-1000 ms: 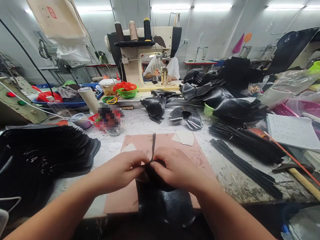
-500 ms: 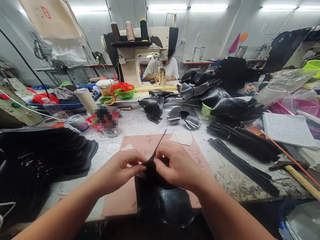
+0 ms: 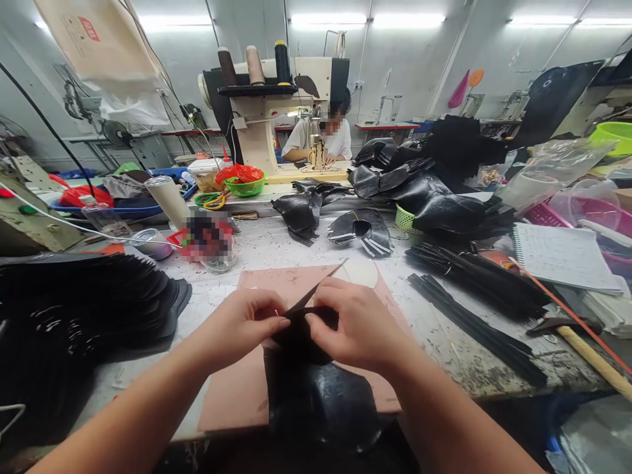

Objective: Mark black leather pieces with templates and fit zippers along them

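Observation:
My left hand (image 3: 245,327) pinches the edge of a black leather piece (image 3: 343,401) between thumb and forefinger. Across from it, my right hand (image 3: 353,324) grips the same edge, thumb toward me. A narrow black strip (image 3: 312,293) runs along that edge, its free end slanting up and away to the right behind my right fingers. The leather's lower part hangs over the front of a pink board (image 3: 232,398). Beyond my right hand lies a white cut piece (image 3: 361,271). My fingers hide exactly how strip and leather meet.
Stacked black pieces (image 3: 123,303) fill the left side. Black strips (image 3: 474,322), a hammer (image 3: 587,355) and a notebook (image 3: 563,257) lie right. Sewn leather pieces (image 3: 360,230) lie ahead, before a sewing machine (image 3: 257,131). A person (image 3: 338,141) sits behind it.
The strip's free end has swung to the right and leans lower. Both hands keep their pinch, with small finger shifts along the edge. The view has shifted slightly.

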`<state>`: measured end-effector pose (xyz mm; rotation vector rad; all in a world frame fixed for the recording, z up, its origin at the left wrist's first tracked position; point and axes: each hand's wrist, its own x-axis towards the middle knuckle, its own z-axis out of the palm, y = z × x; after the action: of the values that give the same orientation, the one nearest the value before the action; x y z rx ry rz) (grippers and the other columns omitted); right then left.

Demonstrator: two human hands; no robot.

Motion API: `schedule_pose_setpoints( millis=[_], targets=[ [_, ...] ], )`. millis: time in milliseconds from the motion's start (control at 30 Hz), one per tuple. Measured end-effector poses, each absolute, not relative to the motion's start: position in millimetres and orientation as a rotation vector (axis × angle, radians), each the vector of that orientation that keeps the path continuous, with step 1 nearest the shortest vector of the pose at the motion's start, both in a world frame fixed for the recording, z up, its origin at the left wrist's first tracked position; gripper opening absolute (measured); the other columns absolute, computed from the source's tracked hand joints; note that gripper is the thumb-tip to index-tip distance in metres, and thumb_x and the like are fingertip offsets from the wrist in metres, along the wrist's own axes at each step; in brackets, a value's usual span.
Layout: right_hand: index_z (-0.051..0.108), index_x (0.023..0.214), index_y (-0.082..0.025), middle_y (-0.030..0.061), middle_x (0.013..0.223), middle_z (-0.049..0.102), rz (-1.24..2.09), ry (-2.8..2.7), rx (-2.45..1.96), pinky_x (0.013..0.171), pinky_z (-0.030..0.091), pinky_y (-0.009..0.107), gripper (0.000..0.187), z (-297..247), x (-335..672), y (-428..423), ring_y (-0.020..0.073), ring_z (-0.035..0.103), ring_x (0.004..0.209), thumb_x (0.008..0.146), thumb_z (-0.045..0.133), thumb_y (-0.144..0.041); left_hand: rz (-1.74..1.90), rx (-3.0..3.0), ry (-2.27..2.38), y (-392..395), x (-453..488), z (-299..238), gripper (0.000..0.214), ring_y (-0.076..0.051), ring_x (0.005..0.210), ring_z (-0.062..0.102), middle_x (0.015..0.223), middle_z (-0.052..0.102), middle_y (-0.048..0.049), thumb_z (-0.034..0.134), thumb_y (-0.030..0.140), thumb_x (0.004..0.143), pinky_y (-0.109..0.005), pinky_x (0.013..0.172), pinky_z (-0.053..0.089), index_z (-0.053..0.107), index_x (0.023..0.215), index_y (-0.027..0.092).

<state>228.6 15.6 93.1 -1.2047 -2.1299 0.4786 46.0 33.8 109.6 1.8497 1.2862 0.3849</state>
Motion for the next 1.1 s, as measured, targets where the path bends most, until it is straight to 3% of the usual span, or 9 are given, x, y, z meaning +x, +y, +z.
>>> schedule_pose_setpoints(
  millis=[200,400,633,967,1100],
  targets=[
    [0.052,0.061,-0.016,-0.0005,0.071,0.050,0.424,-2.204,-1.212,0.052,0.031,0.022,0.013,93.2,227.7,16.4,0.0089,0.044,0.058,0.073,0.051,-0.018,0.371,1.888,1.262,37.6,46.8,111.3,0.018,-0.010,0.051,0.047,0.052,0.049,0.0057,0.053,0.028,0.068,-0.021,0.050,0.039,0.060,0.079,0.016],
    [0.051,0.061,-0.016,-0.0009,0.070,0.049,0.433,-2.229,-1.207,0.053,0.030,0.022,0.013,93.4,228.1,17.9,0.0092,0.044,0.059,0.074,0.051,-0.017,0.430,1.867,1.241,39.6,49.0,110.4,0.019,-0.013,0.062,0.052,0.063,0.059,0.0000,0.056,0.032,0.067,-0.024,0.058,0.043,0.059,0.066,0.014],
    [0.052,0.059,-0.016,-0.0003,0.069,0.050,0.480,-2.233,-1.137,0.057,0.033,0.022,0.016,93.0,229.8,21.2,0.0105,0.046,0.065,0.075,0.051,-0.014,0.359,1.831,1.258,38.9,47.0,109.0,0.023,-0.011,0.054,0.050,0.056,0.055,0.0026,0.054,0.031,0.069,-0.022,0.051,0.041,0.064,0.083,0.015],
    [0.054,0.060,-0.016,0.0003,0.069,0.052,0.399,-2.244,-1.118,0.062,0.034,0.025,0.015,92.0,228.7,24.1,0.0123,0.046,0.067,0.075,0.053,-0.014,0.322,1.984,1.215,42.3,48.8,112.4,0.021,-0.007,0.050,0.040,0.052,0.048,0.0057,0.051,0.027,0.070,-0.018,0.048,0.033,0.065,0.080,0.016],
    [0.057,0.065,-0.015,0.0011,0.072,0.055,0.406,-2.278,-1.122,0.065,0.035,0.025,0.011,91.9,227.4,24.4,0.0127,0.048,0.070,0.075,0.052,-0.014,0.249,2.031,1.196,44.2,46.1,111.2,0.024,-0.008,0.050,0.040,0.053,0.047,0.0062,0.050,0.030,0.073,-0.019,0.049,0.032,0.063,0.088,0.018]
  ],
)
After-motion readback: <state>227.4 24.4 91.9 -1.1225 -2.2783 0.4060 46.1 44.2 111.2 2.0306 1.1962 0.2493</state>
